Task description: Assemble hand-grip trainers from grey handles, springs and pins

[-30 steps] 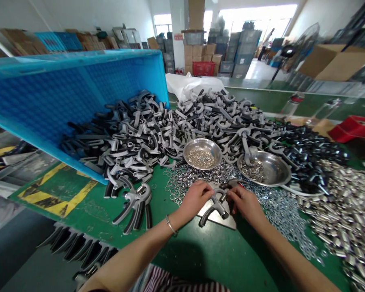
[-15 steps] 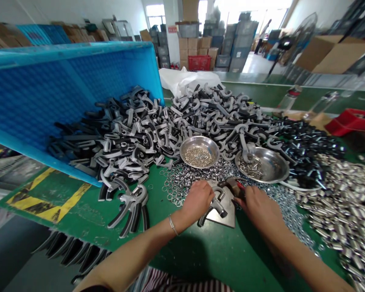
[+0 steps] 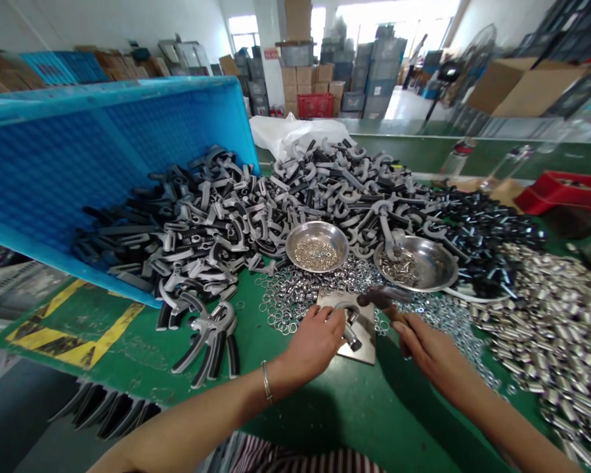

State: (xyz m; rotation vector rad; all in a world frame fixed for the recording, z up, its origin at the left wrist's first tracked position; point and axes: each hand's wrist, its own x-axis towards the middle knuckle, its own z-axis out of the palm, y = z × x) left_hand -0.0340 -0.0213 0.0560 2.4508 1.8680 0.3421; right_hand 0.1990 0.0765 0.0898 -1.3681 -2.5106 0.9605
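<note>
My left hand (image 3: 318, 338) is closed over a grey hand grip strengthener (image 3: 350, 334), pressing it on a flat metal plate (image 3: 359, 351). Its curved top and a metal end piece show; my fingers hide the rest. A hammer (image 3: 385, 303) is in my right hand (image 3: 426, 345), gripped by its wooden handle, with the head just above the plate's far right corner. Small metal rings (image 3: 285, 309) lie around the plate. Left of my hands, a few assembled hand grip strengtheners (image 3: 214, 335) with springs rest together on the green table.
A tipped blue crate (image 3: 108, 131) spills a big heap of grey and black handles (image 3: 325, 177). Two steel bowls, one with tiny rings (image 3: 343, 233) and one with pins (image 3: 438, 266), stand behind the plate. Metal cylinders (image 3: 561, 328) and black screw knobs (image 3: 492, 230) are piled at right.
My right hand has drawn slightly back and right, showing more of the hammer's handle. My left hand has turned flatter over the grip strengthener, covering its black handle. The view has shifted a little.
</note>
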